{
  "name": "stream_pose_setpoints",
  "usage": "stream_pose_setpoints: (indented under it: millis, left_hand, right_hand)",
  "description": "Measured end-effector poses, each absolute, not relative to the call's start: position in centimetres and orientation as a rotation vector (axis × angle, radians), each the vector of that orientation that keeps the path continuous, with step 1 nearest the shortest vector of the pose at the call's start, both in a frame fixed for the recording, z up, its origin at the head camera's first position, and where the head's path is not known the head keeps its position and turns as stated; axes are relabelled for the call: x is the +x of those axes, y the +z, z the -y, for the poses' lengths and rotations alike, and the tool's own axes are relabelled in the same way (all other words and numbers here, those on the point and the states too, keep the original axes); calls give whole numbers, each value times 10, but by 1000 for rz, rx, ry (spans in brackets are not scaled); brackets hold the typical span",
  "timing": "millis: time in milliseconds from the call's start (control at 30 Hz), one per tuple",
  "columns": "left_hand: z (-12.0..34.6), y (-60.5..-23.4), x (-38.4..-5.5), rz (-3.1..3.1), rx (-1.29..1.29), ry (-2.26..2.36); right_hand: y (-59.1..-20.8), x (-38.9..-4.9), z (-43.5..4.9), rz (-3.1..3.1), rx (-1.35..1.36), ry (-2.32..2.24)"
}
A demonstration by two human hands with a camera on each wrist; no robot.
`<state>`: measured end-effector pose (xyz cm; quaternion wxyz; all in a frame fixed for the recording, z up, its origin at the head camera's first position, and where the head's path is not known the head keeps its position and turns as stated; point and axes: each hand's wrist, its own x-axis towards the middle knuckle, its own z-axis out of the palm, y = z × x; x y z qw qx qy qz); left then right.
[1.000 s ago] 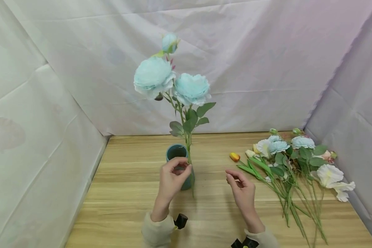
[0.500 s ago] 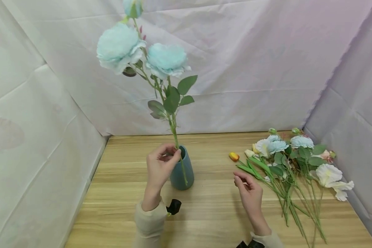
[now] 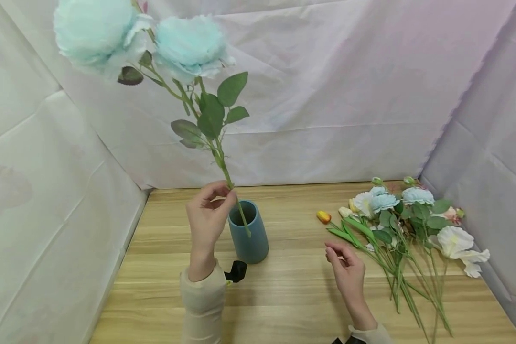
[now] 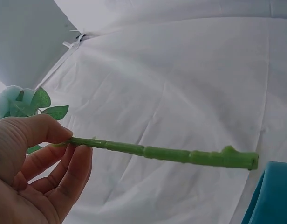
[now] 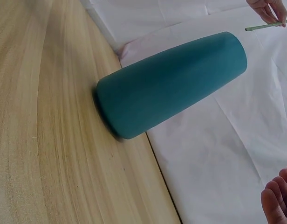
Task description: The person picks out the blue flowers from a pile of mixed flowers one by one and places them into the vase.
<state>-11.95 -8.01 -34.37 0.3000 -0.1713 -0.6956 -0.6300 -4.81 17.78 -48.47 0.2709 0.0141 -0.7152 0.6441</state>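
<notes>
My left hand [image 3: 207, 217] pinches the green stem [image 4: 167, 154] of a light-blue artificial peony [image 3: 191, 45] between thumb and fingertips. The spray leans up and to the left, its top bloom cut off by the head view's upper edge. Below the pinch, the bare stem end overlaps the mouth of a teal vase [image 3: 251, 243] in the head view. From the right wrist, that stem end shows higher than the rim of the upright vase [image 5: 171, 84]. My right hand [image 3: 347, 277] hovers to the right of the vase, fingers loosely curled around nothing.
On the wooden table [image 3: 292, 306], a loose bunch of artificial flowers lies at the right, with blue peonies [image 3: 418, 196], white blooms [image 3: 456, 241] and an orange-yellow tulip [image 3: 324, 217]. Pale cloth [image 3: 309, 105] walls the back and both sides.
My left hand has lifted the peony up and to the left, tilting it further. Its stem end has risen from in front of the vase to the rim. The right hand has shifted slightly right.
</notes>
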Motion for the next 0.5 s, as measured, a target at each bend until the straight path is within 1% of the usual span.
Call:
stream_pose_setpoints:
  millis: [167, 500]
  left_hand:
    - [80, -338, -124, 1817, -452, -1628]
    - [84, -338, -132, 1764, -492, -1591]
  right_hand:
    - [-486, -47, -179, 1941, 18, 1721]
    - [-489, -44, -182, 1932, -37, 1719]
